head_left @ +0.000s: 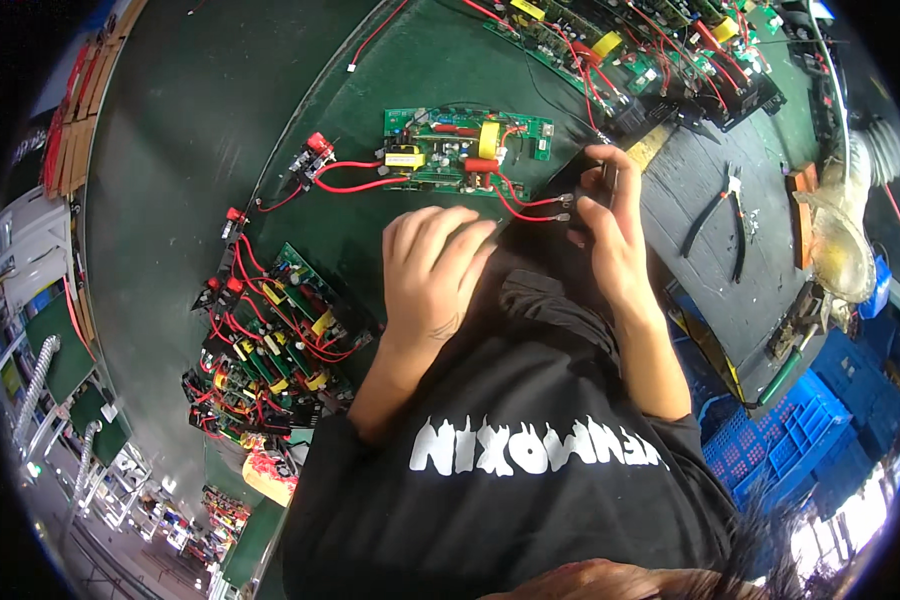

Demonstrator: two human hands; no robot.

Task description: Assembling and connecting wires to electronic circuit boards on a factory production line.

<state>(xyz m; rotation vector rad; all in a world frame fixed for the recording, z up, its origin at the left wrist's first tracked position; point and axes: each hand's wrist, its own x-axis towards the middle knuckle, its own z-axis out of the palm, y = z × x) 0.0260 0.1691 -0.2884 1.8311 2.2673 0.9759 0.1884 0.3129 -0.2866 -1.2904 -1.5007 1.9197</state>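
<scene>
With grip spread, the right hand (pixel 618 240) could snag the red leads (pixel 535 204), dragging the circuit board (pixel 440 150) off the near edge of the desk (pixel 450 70); left hand (pixel 430 265): cannot tell.

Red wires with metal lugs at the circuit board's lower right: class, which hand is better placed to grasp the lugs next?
Probably the right hand: its thumb lies close beside the metal lugs. The left hand is farther off, below the circuit board.

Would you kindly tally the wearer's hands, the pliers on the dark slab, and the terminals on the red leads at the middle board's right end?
Left hand and right hand: 2
Pliers: 1
Terminals: 2
Total: 5
</scene>
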